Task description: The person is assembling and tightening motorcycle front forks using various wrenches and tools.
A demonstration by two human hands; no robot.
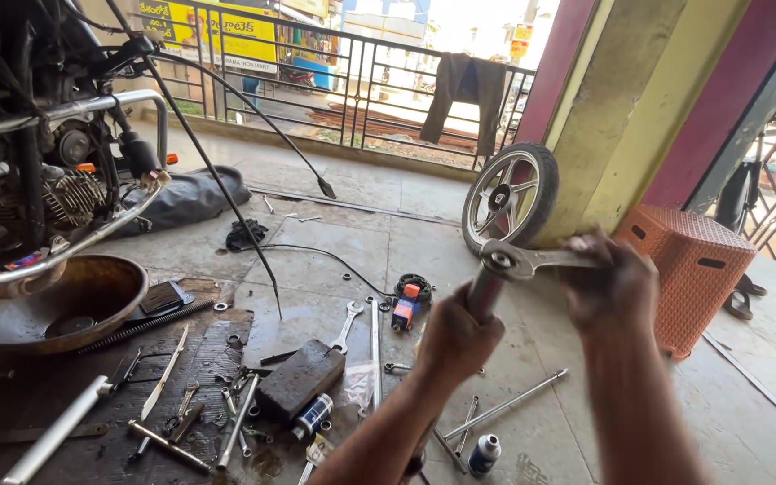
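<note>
A person works over a tiled floor [460, 269] strewn with tools, the left hand [456, 337] wrapped tight around a metal tube [485, 289] held upright at the centre of the view, while the right hand [611, 283], blurred, is closed on the handle of a ring spanner [532, 260] seated on the tube's top end. The tube looks stiff, heavy and smooth, likely oily, so a full fist low on the shaft suits it best; the spanner is rigid steel, best gripped far out on the handle for leverage. At ten o'clock from the hands stands a stripped motorcycle [38, 144] above a rusty metal basin [56, 301]. At eight o'clock lie loose spanners [347, 325], rods and a dark block [300, 379]. A spoked wheel [508, 196] leans on a pillar [626, 108] at twelve o'clock, and an orange plastic stool [689, 260] sits at three o'clock.
</note>
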